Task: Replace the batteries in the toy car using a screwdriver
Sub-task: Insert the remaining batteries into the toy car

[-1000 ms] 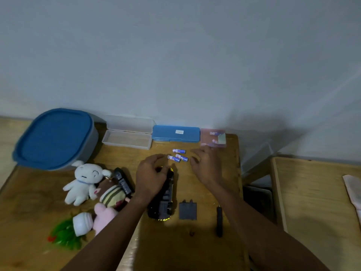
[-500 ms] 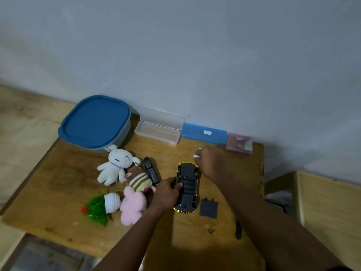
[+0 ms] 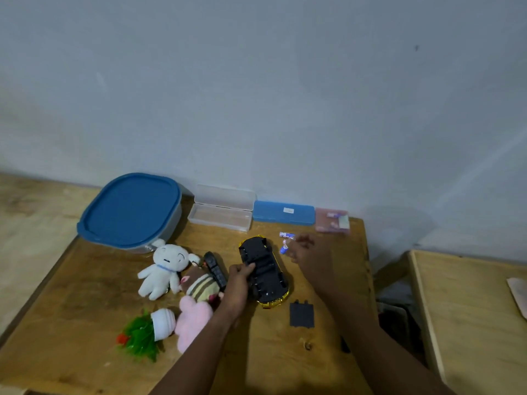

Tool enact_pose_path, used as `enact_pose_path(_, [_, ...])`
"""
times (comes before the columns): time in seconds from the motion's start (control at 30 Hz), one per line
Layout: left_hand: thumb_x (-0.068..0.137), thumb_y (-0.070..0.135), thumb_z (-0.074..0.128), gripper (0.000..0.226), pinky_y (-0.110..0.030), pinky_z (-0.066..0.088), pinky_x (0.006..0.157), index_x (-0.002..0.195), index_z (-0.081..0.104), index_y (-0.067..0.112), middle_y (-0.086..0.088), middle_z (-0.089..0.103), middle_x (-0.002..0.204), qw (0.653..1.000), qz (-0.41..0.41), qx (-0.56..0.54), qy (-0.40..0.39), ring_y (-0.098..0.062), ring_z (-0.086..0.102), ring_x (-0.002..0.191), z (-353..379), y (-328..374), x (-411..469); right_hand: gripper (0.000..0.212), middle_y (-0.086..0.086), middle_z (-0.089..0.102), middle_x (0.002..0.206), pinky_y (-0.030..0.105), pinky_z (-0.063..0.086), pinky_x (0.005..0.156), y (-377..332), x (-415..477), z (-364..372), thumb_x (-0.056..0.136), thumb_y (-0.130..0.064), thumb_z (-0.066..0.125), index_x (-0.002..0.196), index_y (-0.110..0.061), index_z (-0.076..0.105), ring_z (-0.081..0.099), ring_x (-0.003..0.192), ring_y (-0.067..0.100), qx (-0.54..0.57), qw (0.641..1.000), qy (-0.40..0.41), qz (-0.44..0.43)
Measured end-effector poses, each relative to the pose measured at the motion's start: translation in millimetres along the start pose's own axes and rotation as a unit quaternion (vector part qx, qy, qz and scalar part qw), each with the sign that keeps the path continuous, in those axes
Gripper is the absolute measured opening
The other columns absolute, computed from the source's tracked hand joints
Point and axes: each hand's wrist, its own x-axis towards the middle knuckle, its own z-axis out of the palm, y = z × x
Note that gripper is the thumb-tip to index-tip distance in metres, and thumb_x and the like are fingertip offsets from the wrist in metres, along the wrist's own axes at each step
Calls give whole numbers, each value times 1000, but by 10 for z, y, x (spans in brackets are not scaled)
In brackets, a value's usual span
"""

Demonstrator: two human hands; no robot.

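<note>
A: What's nearest my grips?

B: The battery cover [image 3: 301,314] lies off, flat on the table [image 3: 85,295] just this side of your right hand [image 3: 309,259].

A: My left hand [image 3: 238,283] clamps the toy car [image 3: 263,270], belly up, by its near flank. The right pinches one battery [image 3: 283,248] in its fingertips, just beyond the car's far end.

B: Another battery [image 3: 286,234] lies a little past that grip.

A: I'd judge I'm loading cells. I'll keep the left firm so the car can't rock, check polarity, then seat the spring end first.

B: And the screwdriver?

A: Mostly hidden under my right forearm; I can't see it clearly.
</note>
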Motion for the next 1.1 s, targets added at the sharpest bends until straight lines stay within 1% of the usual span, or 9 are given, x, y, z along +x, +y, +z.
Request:
enact_pose_path(0.1, [99,30,57,36,-57,54,95,121,46,4,-27,65,122,999,20,-47,5,-44,65,112,76,84,-18,8,9,72,75,28,53,58,-176,-134,-49,87,-8,70,85,-13,64,66,60,14,77,997,5,0])
enact_pose_path(0.23, [75,52,67,83,-64,54,94,137,47,0,-29,67,122,993,28,-108,-49,-48,67,109,132,144,54,8,4,74,72,26,51,57,-354,-303,-72,86,-6,66,91,-12,65,68,60,12,85,996,25,-33])
enact_pose_path(0.33, [94,41,52,58,-61,50,97,134,55,-1,-27,70,116,986,40,-148,-71,-46,68,103,203,401,-215,9,4,75,76,30,51,61,-432,-390,-77,84,-7,68,88,-15,66,69,69,19,100,994,24,-29])
enact_pose_path(0.43, [104,31,38,44,-48,55,86,123,65,2,-22,74,105,979,57,-163,-109,-35,71,88,245,498,-289,9,5,76,78,38,56,66,-488,-463,-88,84,-5,69,89,-12,66,71,74,23,128,990,23,-54])
enact_pose_path(0.5, [105,31,36,44,-45,56,84,122,66,3,-23,73,111,976,64,-169,-123,-34,72,90,237,557,-332,9,6,76,78,40,58,67,-521,-519,-81,85,-5,70,90,-12,66,72,74,23,123,989,16,-78])
enact_pose_path(0.67, [105,34,40,46,-48,56,91,136,56,5,-23,69,125,975,76,-171,-117,-39,67,114,194,609,-316,9,4,75,80,41,61,68,-566,-640,-18,86,-8,73,89,-15,69,73,76,19,112,988,30,-107])
enact_pose_path(0.9, [104,33,42,49,-55,50,102,143,47,4,-27,64,132,969,80,-205,-109,-45,59,125,163,622,-294,9,-1,74,83,27,59,65,-609,-741,68,84,-11,76,91,-14,71,71,76,9,88,987,44,-129])
enact_pose_path(1.0, [105,33,41,49,-53,55,97,143,46,3,-30,62,132,966,84,-214,-119,-46,59,124,141,645,-310,8,-5,73,84,27,60,66,-608,-759,107,84,-12,76,91,-15,72,70,78,6,71,986,52,-139])
enact_pose_path(1.1, [105,32,40,48,-46,60,81,143,46,2,-31,62,132,965,91,-212,-123,-46,62,120,122,658,-315,8,-8,73,85,28,61,68,-599,-781,141,84,-14,76,91,-17,73,69,82,5,60,985,58,-152])
